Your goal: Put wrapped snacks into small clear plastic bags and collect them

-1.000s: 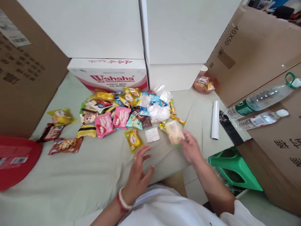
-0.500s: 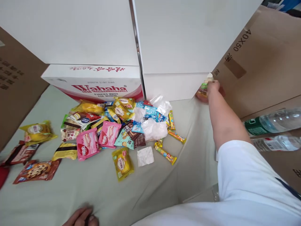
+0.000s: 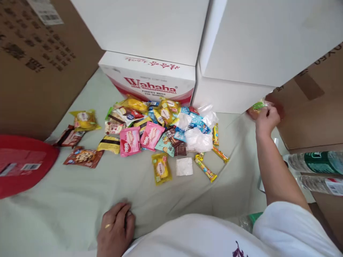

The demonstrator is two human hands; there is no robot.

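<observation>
My right hand (image 3: 268, 119) reaches to the far right corner, its thumb and fingers closed on a green-and-white wrapper (image 3: 259, 105). Beneath that wrapper is a reddish-brown rounded thing (image 3: 251, 113), partly hidden by my hand and the white box. My left hand (image 3: 116, 226), with a ring on one finger, rests on the pale green cloth (image 3: 144, 198) near my body. Its fingers are curled in, and nothing shows in them. In the middle lies a pile of packaged snacks: pink wafer packs (image 3: 130, 141), yellow-wrapped cakes (image 3: 161, 169), a cookie pack (image 3: 83, 157) and thin yellow sticks (image 3: 205, 167).
A Wahaha water carton (image 3: 150, 84) and tall white boxes (image 3: 241, 43) stand behind the pile. Brown cardboard (image 3: 50, 71) walls both sides. At the left lies a red rounded package (image 3: 25, 166). Two plastic bottles (image 3: 321, 162) lie at the right. White crumpled wrappers (image 3: 198, 139) top the pile.
The view has swung left, so things sit further right. My left hand and the red package now show more fully. My right hand stays in the same corner, lower over the reddish-brown thing.
</observation>
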